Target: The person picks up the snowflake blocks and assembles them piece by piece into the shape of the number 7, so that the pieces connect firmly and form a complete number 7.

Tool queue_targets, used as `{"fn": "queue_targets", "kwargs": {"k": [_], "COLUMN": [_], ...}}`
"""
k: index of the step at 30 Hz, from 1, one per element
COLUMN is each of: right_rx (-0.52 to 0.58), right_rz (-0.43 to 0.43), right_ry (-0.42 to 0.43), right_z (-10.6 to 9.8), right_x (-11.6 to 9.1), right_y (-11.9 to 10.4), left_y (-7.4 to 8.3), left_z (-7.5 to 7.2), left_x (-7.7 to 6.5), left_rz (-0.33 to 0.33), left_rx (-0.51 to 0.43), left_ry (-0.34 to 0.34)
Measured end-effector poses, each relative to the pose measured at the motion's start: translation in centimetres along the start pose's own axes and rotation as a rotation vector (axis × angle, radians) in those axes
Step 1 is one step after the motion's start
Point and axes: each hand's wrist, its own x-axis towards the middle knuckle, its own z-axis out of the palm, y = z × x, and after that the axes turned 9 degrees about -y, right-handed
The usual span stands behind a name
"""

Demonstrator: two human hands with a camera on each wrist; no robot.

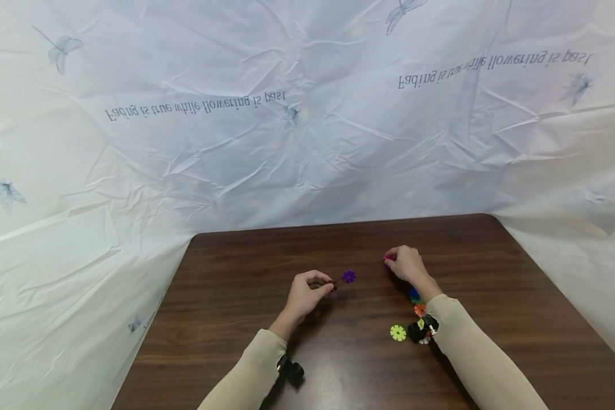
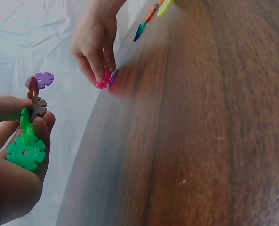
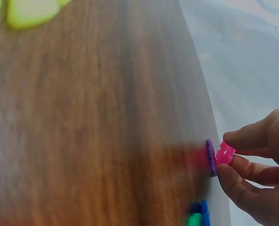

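Note:
My left hand (image 1: 304, 296) pinches a short chain of notched plastic snowflake discs between thumb and fingers. In the left wrist view the chain shows a green disc (image 2: 26, 153), a bright green one (image 2: 25, 123), a brown one (image 2: 38, 109), an orange-brown one (image 2: 32, 88) and a purple one (image 2: 45, 80) at the far end. Farther right, my right hand (image 1: 409, 265) pinches a pink snowflake disc (image 3: 225, 153) by its edges. A second purple disc (image 3: 211, 157) stands edge-on against the pink one, on the side away from the palm.
A yellow-green disc (image 1: 398, 333) lies on the brown wooden table (image 1: 225, 296). Beside it, partly hidden by the right wrist, are an orange disc (image 1: 419, 310) and a blue disc (image 1: 413, 292) in a row. White printed sheeting (image 1: 287, 165) hangs behind the table.

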Motion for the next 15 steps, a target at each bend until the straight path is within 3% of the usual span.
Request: {"fn": "queue_targets", "kwargs": {"k": [6,15], "right_rx": [0.040,0.177], "right_rz": [-0.018,-0.080], "right_ry": [0.066,0.074], "right_z": [-0.4,-1.0], "right_x": [-0.5,-1.3], "right_y": [-0.4,-2.0], "left_y": [0.0,0.3], "left_z": [0.0,-0.1], "left_x": [0.0,0.0], "left_rz": [0.004,0.001], "left_rx": [0.008,-0.012], "left_ry": [0.001,0.004]}}
